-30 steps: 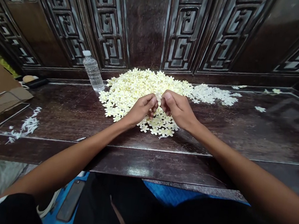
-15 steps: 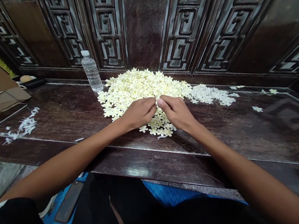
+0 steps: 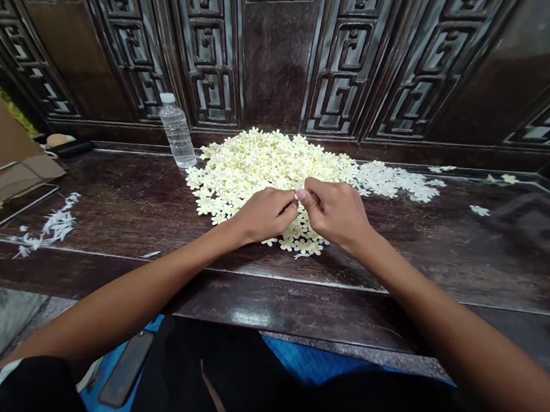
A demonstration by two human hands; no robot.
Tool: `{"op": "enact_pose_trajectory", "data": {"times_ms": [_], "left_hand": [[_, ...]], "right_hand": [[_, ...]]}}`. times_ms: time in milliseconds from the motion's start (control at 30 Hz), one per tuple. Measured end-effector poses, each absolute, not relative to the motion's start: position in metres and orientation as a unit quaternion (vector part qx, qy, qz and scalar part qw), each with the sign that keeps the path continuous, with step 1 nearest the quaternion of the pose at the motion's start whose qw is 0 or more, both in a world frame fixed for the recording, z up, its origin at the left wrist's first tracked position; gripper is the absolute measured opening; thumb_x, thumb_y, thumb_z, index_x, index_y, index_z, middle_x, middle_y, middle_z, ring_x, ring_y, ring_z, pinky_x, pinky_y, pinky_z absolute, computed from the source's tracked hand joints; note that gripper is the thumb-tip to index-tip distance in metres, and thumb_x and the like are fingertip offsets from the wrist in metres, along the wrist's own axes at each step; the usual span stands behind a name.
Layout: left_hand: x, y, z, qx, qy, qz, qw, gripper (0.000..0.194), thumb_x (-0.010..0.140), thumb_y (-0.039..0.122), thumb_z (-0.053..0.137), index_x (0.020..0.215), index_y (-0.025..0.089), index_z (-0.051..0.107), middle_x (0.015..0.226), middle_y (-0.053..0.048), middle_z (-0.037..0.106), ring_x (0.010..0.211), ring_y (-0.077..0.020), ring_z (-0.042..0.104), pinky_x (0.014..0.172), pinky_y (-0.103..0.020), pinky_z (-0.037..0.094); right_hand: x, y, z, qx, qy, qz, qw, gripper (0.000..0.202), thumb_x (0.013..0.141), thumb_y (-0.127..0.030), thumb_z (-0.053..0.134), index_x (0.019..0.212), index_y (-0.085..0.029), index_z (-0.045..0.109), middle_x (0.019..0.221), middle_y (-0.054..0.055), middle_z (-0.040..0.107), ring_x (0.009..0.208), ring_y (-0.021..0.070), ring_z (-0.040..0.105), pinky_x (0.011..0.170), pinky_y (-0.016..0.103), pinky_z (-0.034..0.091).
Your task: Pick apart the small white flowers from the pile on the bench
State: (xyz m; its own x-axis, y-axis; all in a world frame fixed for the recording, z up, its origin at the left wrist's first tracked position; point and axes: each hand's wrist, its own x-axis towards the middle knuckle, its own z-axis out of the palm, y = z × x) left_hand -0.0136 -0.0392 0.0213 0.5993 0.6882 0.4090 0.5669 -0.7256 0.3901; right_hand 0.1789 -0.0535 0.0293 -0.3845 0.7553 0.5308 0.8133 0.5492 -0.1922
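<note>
- White slivers (image 3: 51,227): one pile, uncounted.
- Clear bottle (image 3: 177,135): one, beside one flower heap (image 3: 260,158).
- Left hand (image 3: 269,213), right hand (image 3: 338,211): two, before the heap; their pinching fingertips had just met, so both worked at one spot, perhaps grasping a flower, mostly hidden.
- Loose flowers (image 3: 479,210): three small groups, rightmost.

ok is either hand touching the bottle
No, the left hand and the right hand are close together over the flowers, while the bottle stands apart from both.
</note>
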Motion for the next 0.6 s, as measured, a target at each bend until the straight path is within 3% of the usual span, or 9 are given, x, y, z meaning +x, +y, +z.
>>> {"op": "enact_pose_trajectory", "data": {"times_ms": [233, 467, 600], "left_hand": [[-0.019, -0.034, 0.018, 0.88, 0.286, 0.323, 0.2, 0.026, 0.096, 0.029, 0.042, 0.072, 0.019, 0.047, 0.062, 0.002, 0.049, 0.056, -0.0112, 0.04, 0.06, -0.03, 0.029], [-0.024, -0.035, 0.021, 0.901, 0.297, 0.3, 0.101, 0.022, 0.083, 0.025, 0.044, 0.063, 0.022, 0.033, 0.055, 0.003, 0.04, 0.052, -0.0113, 0.032, 0.058, -0.032, 0.024], [-0.022, -0.039, 0.025, 0.908, 0.292, 0.29, 0.078, 0.019, 0.089, 0.028, 0.04, 0.071, 0.022, 0.037, 0.064, 0.0, 0.05, 0.058, -0.0137, 0.039, 0.06, -0.032, 0.028]], "right_hand": [[0.176, -0.056, 0.028, -0.449, -0.841, 0.0, 0.302, 0.046, 0.111, -0.057, 0.028, 0.086, -0.023, 0.045, 0.069, 0.001, 0.051, 0.056, 0.0153, 0.038, 0.059, 0.03, 0.021], [0.17, -0.052, 0.016, -0.356, -0.856, 0.104, 0.361, 0.042, 0.111, -0.056, 0.034, 0.083, -0.025, 0.034, 0.068, -0.003, 0.042, 0.058, 0.0147, 0.038, 0.059, 0.03, 0.025], [0.169, -0.052, 0.012, -0.34, -0.843, 0.095, 0.405, 0.038, 0.112, -0.052, 0.036, 0.085, -0.025, 0.034, 0.068, -0.003, 0.043, 0.059, 0.0149, 0.038, 0.059, 0.03, 0.027]]}}
